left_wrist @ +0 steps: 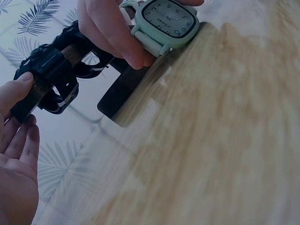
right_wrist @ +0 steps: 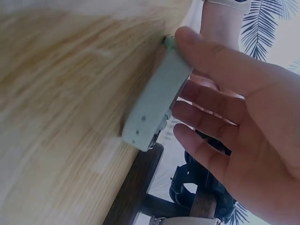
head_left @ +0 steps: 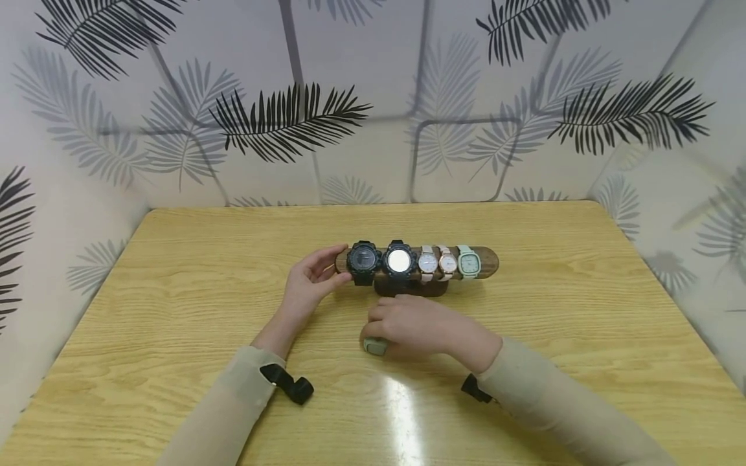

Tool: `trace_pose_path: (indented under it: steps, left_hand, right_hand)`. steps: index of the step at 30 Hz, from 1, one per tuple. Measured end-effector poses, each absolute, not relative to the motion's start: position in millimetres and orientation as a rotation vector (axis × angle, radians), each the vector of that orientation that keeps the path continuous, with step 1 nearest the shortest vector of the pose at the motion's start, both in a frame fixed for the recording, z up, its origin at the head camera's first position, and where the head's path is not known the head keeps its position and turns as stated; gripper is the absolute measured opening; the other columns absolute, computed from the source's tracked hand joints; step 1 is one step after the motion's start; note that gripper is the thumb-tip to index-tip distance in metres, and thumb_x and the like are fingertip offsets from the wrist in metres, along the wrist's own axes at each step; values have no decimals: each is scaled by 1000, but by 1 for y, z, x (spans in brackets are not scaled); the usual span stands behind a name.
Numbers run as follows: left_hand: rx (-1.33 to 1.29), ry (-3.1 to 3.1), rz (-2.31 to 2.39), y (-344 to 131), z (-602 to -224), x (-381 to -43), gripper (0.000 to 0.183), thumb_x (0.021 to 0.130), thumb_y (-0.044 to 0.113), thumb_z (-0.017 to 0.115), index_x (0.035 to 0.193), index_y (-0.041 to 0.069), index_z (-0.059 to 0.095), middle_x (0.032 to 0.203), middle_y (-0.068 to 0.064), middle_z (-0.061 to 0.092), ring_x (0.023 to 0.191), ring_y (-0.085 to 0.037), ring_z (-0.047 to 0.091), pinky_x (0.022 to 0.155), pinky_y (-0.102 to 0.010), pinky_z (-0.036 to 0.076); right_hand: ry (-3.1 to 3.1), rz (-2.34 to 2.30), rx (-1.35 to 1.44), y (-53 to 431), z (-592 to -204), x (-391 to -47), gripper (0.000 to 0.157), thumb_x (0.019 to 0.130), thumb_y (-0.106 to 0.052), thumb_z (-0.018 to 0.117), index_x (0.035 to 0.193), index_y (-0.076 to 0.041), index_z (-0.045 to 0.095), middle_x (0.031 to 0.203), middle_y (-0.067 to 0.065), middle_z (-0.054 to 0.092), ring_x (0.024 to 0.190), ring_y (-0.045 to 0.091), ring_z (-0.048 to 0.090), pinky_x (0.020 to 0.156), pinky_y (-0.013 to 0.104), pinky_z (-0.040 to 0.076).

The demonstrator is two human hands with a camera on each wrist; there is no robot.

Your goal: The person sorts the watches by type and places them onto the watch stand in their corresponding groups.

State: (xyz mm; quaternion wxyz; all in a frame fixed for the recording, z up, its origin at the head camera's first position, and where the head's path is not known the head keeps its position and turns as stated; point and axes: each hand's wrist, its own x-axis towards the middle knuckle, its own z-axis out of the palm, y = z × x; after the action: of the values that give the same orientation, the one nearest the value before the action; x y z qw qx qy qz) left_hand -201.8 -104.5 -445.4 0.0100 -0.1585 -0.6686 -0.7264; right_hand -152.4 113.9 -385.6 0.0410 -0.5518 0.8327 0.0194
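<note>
A wooden watch stand (head_left: pixel 488 262) with a rounded bar and dark base holds several watches. My left hand (head_left: pixel 309 278) grips the bar's left end between thumb and fingers, beside a black digital watch (head_left: pixel 364 259). In front of the stand, my right hand (head_left: pixel 410 323) pinches a pale green watch (head_left: pixel 375 347) with a squarish face, low over the table. Its numbered dial (left_wrist: pixel 169 19) shows in the left wrist view. From the right wrist, its strap (right_wrist: pixel 159 96) hangs below my thumb, small holes near its end.
Right of the first black watch, the bar carries another black watch (head_left: pixel 399 261) with glare on its face, a white-strapped watch (head_left: pixel 428 263), a pink-strapped one (head_left: pixel 448 264) and a mint square one (head_left: pixel 469 264). The wooden table (head_left: pixel 192 285) meets a leaf-patterned backdrop (head_left: pixel 361 162) behind.
</note>
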Motion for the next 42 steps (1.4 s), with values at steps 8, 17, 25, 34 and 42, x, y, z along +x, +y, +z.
trace_pose_path:
  steps: [8,17,25,34,42]
  left_hand:
    - [-518,-2071,-2270,-105,-447,-203,50,82,3,75,129,4,59,131,-10,58,122,-21,53,104,-32,41]
    - [-517,-2057,-2284,-105,-447,-204,51,81,2,75,129,3,58,131,-11,57,122,-21,53,103,-32,42]
    - [-536,-2047,-2285,-105,-447,-203,50,82,3,75,129,4,58,131,-10,57,122,-21,52,103,-32,42]
    - [-532,-2048,-2278,-105,-448,-204,51,81,4,76,128,3,59,131,-10,58,122,-21,53,103,-31,42]
    - [-515,-2065,-2278,-105,-447,-203,51,81,6,77,129,5,59,131,-8,57,122,-20,52,103,-30,42]
  right_hand:
    - [2553,106,-1574,119,-383,-148,62,73,-42,79,130,-26,58,115,-6,61,107,15,55,89,34,49]
    - [2515,112,-1574,121,-385,-149,57,74,-34,81,125,-20,58,122,-2,60,115,18,52,105,35,39]
    - [2568,68,-1610,126,-386,-149,58,74,-40,80,122,-16,59,117,-2,60,109,17,53,97,34,45]
    - [2620,-337,-1640,148,-370,-148,55,75,-34,81,120,-12,59,116,-1,59,107,17,55,95,31,46]
    - [2682,-712,-1612,188,-343,-151,56,75,-24,82,123,-10,57,122,-2,57,105,15,52,93,33,46]
